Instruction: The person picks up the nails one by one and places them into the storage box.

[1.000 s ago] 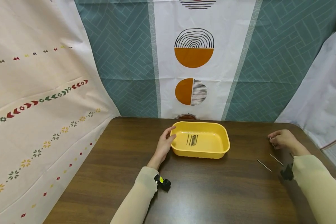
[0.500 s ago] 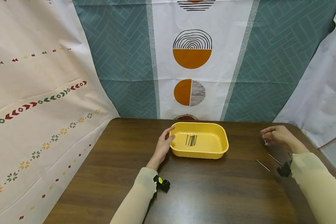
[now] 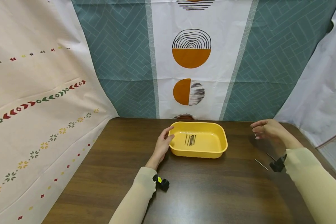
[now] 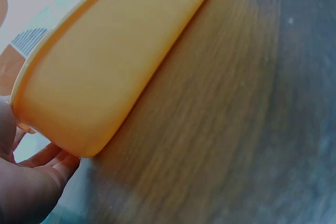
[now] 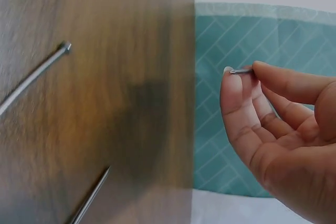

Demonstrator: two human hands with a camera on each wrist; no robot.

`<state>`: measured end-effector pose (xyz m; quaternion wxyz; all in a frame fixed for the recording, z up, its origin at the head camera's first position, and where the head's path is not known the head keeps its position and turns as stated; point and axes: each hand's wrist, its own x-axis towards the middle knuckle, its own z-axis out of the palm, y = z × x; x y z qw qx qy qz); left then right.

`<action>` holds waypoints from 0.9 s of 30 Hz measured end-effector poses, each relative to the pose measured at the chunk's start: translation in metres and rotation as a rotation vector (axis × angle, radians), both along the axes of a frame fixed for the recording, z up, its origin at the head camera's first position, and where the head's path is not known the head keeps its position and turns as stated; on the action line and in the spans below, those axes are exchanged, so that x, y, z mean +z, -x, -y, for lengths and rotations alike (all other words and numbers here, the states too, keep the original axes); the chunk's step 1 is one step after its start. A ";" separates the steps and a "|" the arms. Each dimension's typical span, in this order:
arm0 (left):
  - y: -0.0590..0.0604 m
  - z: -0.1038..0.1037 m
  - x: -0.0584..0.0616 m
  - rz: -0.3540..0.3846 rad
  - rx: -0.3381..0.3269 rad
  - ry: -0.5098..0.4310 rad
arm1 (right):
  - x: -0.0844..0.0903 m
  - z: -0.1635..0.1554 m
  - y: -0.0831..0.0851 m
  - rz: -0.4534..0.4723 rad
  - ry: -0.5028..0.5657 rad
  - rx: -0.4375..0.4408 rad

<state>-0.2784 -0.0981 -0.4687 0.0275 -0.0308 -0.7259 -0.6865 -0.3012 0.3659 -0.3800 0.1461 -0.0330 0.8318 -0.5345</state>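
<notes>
The yellow tray (image 3: 197,154) stands on the table with several dark nails (image 3: 191,140) lying side by side in its left half. At its left end my left hand (image 3: 161,144) holds the wall, the thumb by the rim and the fingers (image 4: 65,166) against the outside. To the right of the tray, my right hand (image 3: 268,130) is raised over the table, pinching a nail (image 5: 241,71) between thumb and fingertips. Below that hand, two nails lie on the wood: one nail (image 3: 261,165) in full view, another nail (image 3: 271,156) partly behind the wrist camera.
The dark wooden table (image 3: 212,193) reaches back to a teal and white patterned cloth (image 3: 128,62). A cream cloth (image 3: 44,109) hangs along the left side, a white cloth (image 3: 319,102) along the right.
My right hand has lifted the pinched nail and moved left and away from me, toward the tray. The left hand stays on the tray. The head view has shifted slightly.
</notes>
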 end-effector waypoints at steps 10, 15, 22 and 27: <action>-0.001 0.000 0.001 0.008 0.003 -0.004 | 0.006 0.019 0.002 -0.009 0.010 0.004; 0.000 0.000 0.001 0.008 0.004 -0.002 | 0.009 0.028 0.001 -0.025 0.023 0.001; -0.001 0.000 0.002 -0.007 0.003 0.009 | 0.015 0.045 0.000 -0.041 0.000 0.013; -0.001 0.000 0.002 0.003 0.002 0.005 | 0.017 0.053 0.000 -0.052 -0.010 0.016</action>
